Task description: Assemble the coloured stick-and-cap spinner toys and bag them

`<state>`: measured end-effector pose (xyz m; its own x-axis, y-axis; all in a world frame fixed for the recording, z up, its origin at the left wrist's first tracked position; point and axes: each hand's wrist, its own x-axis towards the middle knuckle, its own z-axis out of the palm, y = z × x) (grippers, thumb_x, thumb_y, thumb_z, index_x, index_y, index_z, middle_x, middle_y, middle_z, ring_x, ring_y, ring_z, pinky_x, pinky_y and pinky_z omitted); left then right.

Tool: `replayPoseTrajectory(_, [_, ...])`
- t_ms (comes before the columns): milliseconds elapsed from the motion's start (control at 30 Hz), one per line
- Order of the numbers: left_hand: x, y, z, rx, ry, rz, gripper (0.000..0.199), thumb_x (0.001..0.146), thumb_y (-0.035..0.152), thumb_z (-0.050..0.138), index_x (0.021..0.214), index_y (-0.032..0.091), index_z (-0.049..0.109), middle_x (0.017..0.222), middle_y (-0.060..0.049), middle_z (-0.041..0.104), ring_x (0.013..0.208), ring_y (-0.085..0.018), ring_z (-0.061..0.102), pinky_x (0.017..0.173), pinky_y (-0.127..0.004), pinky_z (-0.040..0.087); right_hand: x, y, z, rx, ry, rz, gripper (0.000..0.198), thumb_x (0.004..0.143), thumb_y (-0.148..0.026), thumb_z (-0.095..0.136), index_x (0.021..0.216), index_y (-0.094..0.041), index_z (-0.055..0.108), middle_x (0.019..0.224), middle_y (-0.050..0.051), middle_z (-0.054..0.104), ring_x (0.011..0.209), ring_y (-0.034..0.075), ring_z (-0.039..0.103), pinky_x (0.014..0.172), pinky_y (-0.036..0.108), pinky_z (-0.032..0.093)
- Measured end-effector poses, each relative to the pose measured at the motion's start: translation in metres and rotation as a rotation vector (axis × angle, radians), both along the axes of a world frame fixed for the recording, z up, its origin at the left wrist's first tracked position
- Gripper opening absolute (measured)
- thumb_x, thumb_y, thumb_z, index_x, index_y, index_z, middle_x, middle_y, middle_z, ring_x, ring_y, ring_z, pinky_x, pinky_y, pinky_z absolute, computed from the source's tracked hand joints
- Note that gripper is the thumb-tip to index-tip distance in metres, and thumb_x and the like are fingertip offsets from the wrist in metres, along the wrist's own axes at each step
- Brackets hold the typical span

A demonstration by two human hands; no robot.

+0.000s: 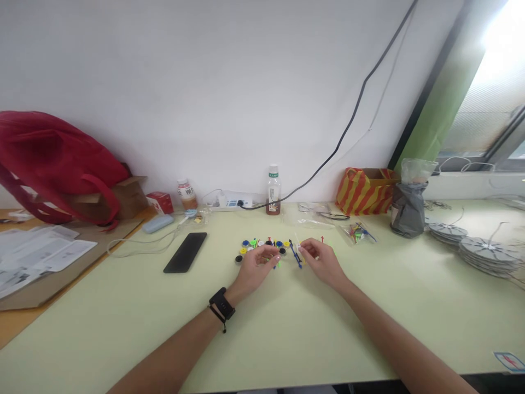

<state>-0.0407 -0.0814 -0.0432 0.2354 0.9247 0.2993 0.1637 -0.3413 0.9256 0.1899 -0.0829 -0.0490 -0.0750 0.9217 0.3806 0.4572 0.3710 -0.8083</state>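
Observation:
Small round pieces in several colours lie in a cluster, among them a black piece [238,259] and a blue piece [245,243]. Over the cluster's right part is my left hand [257,266], fingers curled and thumb tip close to the fingertips; whatever they pinch, if anything, is too small to make out. My right hand [326,262] pinches a thin white stick-like piece [297,239] between thumb and forefinger. Between the two hands a blue arrow-ended stick [295,255] lies slanted on the table. A red arrow tip [322,239] shows just behind my right hand.
A black phone [185,253] lies left of the pieces. Behind stand a bottle [273,191] and a power strip [233,202] with a black cable. To the right are a clear bag of coloured parts [359,233], a striped bag [361,194], a grey bag [408,210] and stacked grey discs [488,254].

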Motion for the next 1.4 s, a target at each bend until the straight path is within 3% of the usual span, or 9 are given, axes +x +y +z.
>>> replayPoseTrajectory(100, [-0.004, -0.002, 0.001, 0.201, 0.236, 0.017, 0.021, 0.091, 0.034, 0.067, 0.107, 0.022, 0.076, 0.11, -0.009, 0.075, 0.102, -0.025, 0.069, 0.096, -0.043, 0.054, 0.015, 0.009, -0.006, 0.01, -0.19, -0.183, 0.022, 0.092, -0.039, 0.056, 0.091, -0.021, 0.068, 0.075, 0.004, 0.07, 0.062, 0.018, 0.058, 0.059, 0.031, 0.042])
replayPoseTrajectory(200, [-0.007, -0.006, 0.001, 0.366, 0.445, -0.064, 0.031, 0.093, 0.03, 0.066, 0.124, 0.026, 0.071, 0.133, -0.009, 0.067, 0.133, -0.03, 0.053, 0.119, -0.054, 0.034, 0.026, 0.013, -0.007, -0.012, -0.37, -0.273, 0.016, 0.09, -0.029, 0.056, 0.093, -0.021, 0.069, 0.08, 0.004, 0.072, 0.071, 0.02, 0.062, 0.064, 0.03, 0.04])
replayPoseTrajectory(367, [-0.008, -0.012, -0.002, 0.425, 0.649, -0.164, 0.052, 0.097, 0.039, 0.061, 0.147, 0.028, 0.054, 0.16, -0.01, 0.043, 0.153, -0.036, 0.023, 0.122, -0.061, 0.027, 0.037, 0.015, -0.008, -0.057, -0.575, -0.366, 0.019, 0.089, -0.021, 0.057, 0.103, -0.022, 0.069, 0.082, 0.005, 0.072, 0.074, 0.02, 0.063, 0.062, 0.03, 0.035])
replayPoseTrajectory(500, [-0.007, -0.013, -0.003, 0.412, 0.698, -0.186, 0.054, 0.098, 0.04, 0.058, 0.149, 0.025, 0.052, 0.157, -0.012, 0.047, 0.152, -0.038, 0.024, 0.12, -0.064, 0.029, 0.039, 0.019, -0.011, 0.02, -0.639, -0.356, 0.02, 0.091, -0.021, 0.055, 0.106, -0.021, 0.069, 0.09, 0.007, 0.072, 0.084, 0.024, 0.063, 0.068, 0.033, 0.04])
replayPoseTrajectory(667, [-0.005, -0.014, 0.0, 0.456, 0.575, -0.222, 0.04, 0.097, 0.025, 0.058, 0.136, 0.028, 0.064, 0.139, -0.007, 0.064, 0.141, -0.033, 0.041, 0.117, -0.058, 0.037, 0.025, 0.018, -0.014, 0.253, -0.637, -0.109, 0.033, 0.097, -0.014, 0.045, 0.119, -0.02, 0.069, 0.107, 0.012, 0.069, 0.103, 0.027, 0.057, 0.088, 0.039, 0.045])
replayPoseTrajectory(767, [-0.003, -0.015, -0.001, 0.477, 0.55, -0.215, 0.039, 0.097, 0.023, 0.057, 0.136, 0.028, 0.064, 0.14, -0.007, 0.064, 0.14, -0.032, 0.042, 0.116, -0.057, 0.038, 0.012, 0.013, -0.016, 0.276, -0.704, -0.036, 0.035, 0.097, -0.013, 0.046, 0.123, -0.024, 0.068, 0.11, 0.011, 0.067, 0.104, 0.028, 0.054, 0.089, 0.041, 0.044])
replayPoseTrajectory(1000, [-0.001, -0.016, -0.002, 0.463, 0.571, -0.207, 0.024, 0.097, 0.024, 0.059, 0.118, 0.028, 0.072, 0.135, -0.007, 0.067, 0.137, -0.032, 0.044, 0.114, -0.057, 0.039, 0.006, 0.014, -0.02, 0.267, -0.729, -0.025, 0.017, 0.098, -0.02, 0.053, 0.101, -0.024, 0.07, 0.105, 0.009, 0.066, 0.101, 0.026, 0.053, 0.09, 0.041, 0.041])
replayPoseTrajectory(1233, [-0.001, -0.018, 0.003, 0.351, 0.501, -0.198, 0.014, 0.093, 0.026, 0.065, 0.107, 0.025, 0.07, 0.119, -0.008, 0.069, 0.131, -0.031, 0.048, 0.107, -0.048, 0.045, 0.009, 0.015, -0.014, 0.272, -0.548, -0.03, 0.013, 0.093, -0.014, 0.053, 0.089, -0.022, 0.063, 0.096, 0.007, 0.067, 0.095, 0.024, 0.055, 0.086, 0.038, 0.043])
replayPoseTrajectory(1400, [0.001, -0.019, 0.005, 0.26, 0.327, -0.148, 0.016, 0.09, 0.027, 0.068, 0.106, 0.024, 0.069, 0.107, -0.007, 0.069, 0.107, -0.025, 0.061, 0.098, -0.041, 0.05, 0.005, 0.006, 0.001, 0.298, -0.236, -0.07, 0.011, 0.096, -0.026, 0.051, 0.09, -0.022, 0.059, 0.095, 0.008, 0.066, 0.096, 0.025, 0.056, 0.086, 0.039, 0.044])
